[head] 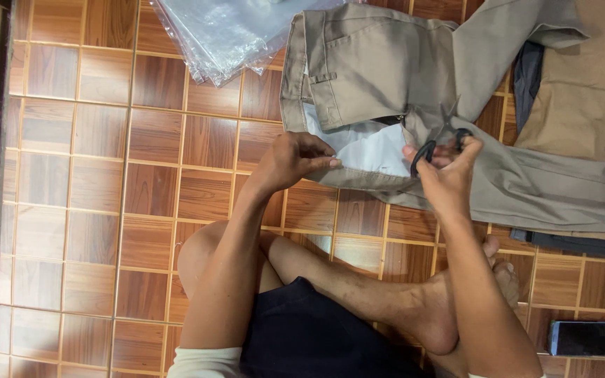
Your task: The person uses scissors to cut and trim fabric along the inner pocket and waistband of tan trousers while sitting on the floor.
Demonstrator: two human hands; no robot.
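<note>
Both arms are reaching fwd from the body, forearms bare, short pale sleeve edges showing at the bottom. Left hand (294, 158) is lying palm down, wrist slightly bent, fingers curled in w/ thumb and fingertips pinching together at the front. Right hand (449, 168) is sitting higher on its wrist, back of hand facing the camera, thumb and fingers spread apart and hooked, not closed into a fist. Right forearm is running up at a slant from bottom right; left forearm is running almost straight up from the knee. Hands are sitting apart, roughly level. Legs are folded cross-legged under the arms, bare foot resting just beside the right forearm.
</note>
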